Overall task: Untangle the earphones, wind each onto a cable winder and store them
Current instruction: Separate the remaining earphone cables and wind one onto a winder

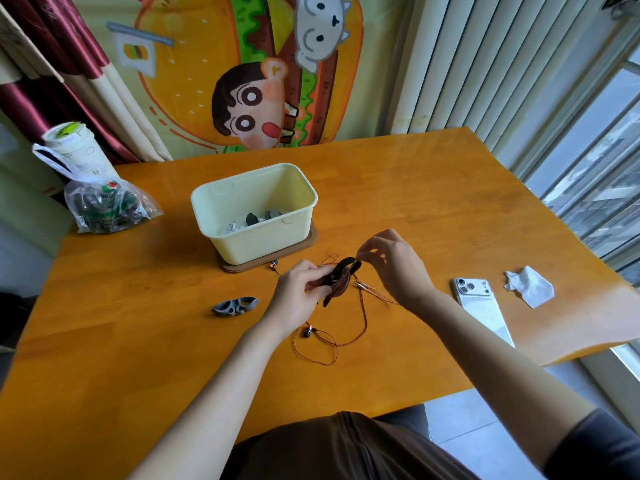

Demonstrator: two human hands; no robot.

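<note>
My left hand grips a dark cable winder with brown earphone cable wrapped round it, held above the table's middle. My right hand pinches the thin brown cable just right of the winder's top. The rest of the brown cable trails down in loops onto the table, with one earbud lying below my left wrist and another earbud near the box's base. An unused grey winder lies to the left. The cream storage box behind holds several wound earphones.
A white phone and a crumpled tissue lie on the right of the wooden table. A clear plastic bag and a paper cup stand at the back left corner. The box sits on a brown lid.
</note>
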